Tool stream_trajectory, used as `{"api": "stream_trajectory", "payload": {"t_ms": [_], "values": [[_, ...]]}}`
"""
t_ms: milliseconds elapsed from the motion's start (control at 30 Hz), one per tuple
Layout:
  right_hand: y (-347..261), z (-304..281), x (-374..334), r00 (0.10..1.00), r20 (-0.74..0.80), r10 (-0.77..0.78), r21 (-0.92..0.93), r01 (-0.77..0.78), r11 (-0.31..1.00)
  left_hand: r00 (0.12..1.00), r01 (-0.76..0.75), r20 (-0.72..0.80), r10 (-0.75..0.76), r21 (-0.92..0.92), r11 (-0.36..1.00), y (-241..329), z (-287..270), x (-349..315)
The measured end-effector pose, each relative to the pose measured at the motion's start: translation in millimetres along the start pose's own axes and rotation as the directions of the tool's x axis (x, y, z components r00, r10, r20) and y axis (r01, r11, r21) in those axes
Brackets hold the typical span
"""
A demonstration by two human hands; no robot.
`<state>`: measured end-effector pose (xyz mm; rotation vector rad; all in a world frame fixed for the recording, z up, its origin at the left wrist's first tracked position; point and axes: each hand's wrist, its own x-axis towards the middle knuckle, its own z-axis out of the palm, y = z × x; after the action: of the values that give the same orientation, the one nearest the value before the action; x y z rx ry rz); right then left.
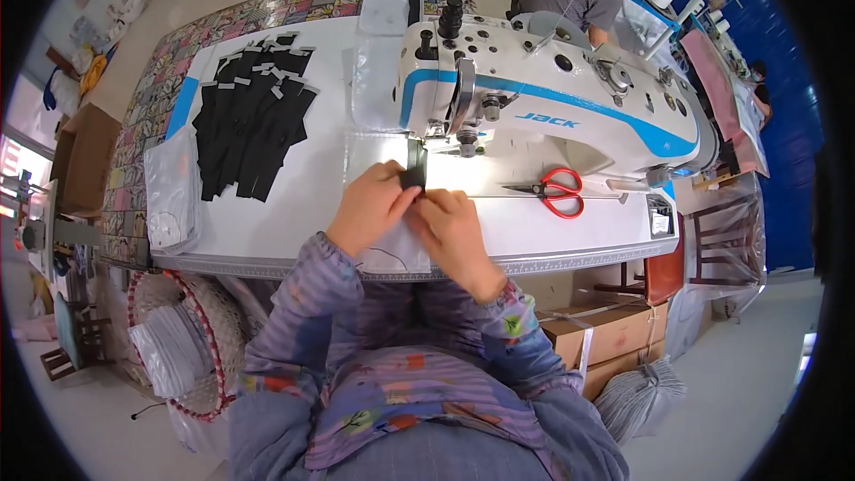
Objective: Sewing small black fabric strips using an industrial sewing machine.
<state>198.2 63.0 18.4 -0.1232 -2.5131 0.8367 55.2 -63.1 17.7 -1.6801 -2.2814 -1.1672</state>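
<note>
A black fabric strip point(416, 160) lies lengthwise below the needle area of a white and blue sewing machine point(552, 93). My left hand point(368, 207) pinches the strip's near end from the left. From the right, my right hand point(454, 236) is closed on the same end, its fingertips almost meeting those of the left. The fingers hide the very tip of the strip. Beneath it is a transparent plastic sheet point(361, 153), stretching back along the table. The machine's lamp brightly lights the work spot.
Red-handled scissors point(559, 191) lie right of my hands. A pile of black strips with pale ends point(254, 116) and stacked plastic bags point(172, 191) occupy the table's left. A basket point(214, 338) and cardboard boxes point(614, 330) stand below. Other people sit beyond the table.
</note>
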Motion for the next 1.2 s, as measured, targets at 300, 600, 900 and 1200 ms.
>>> {"api": "stream_trajectory", "payload": {"t_ms": [300, 600, 900, 1200], "values": [[-30.9, -11.0, -57.3, 0.999, 0.037, 0.004, -0.060, -0.002, 0.998, 0.997, -0.038, 0.078, 0.026, 0.164, 0.986, 31.8, -1.2, -25.1], [-21.7, -10.8, -41.9, 1.000, 0.004, -0.012, -0.162, 0.012, 0.987, 0.998, -0.040, 0.066, 0.025, 0.229, 0.972, 20.7, 6.7, -4.0], [-9.1, -8.8, -20.3, 1.000, -0.011, -0.021, -0.183, 0.019, 0.983, 0.997, -0.076, 0.018, 0.073, 0.265, 0.961, -12.4, 20.6, 21.2], [13.0, -29.9, -14.5, 0.960, 0.130, 0.246, 0.081, -0.258, 0.963, 0.996, -0.031, 0.083, 0.020, 0.126, 0.992, 15.4, 4.7, -6.0]]}}
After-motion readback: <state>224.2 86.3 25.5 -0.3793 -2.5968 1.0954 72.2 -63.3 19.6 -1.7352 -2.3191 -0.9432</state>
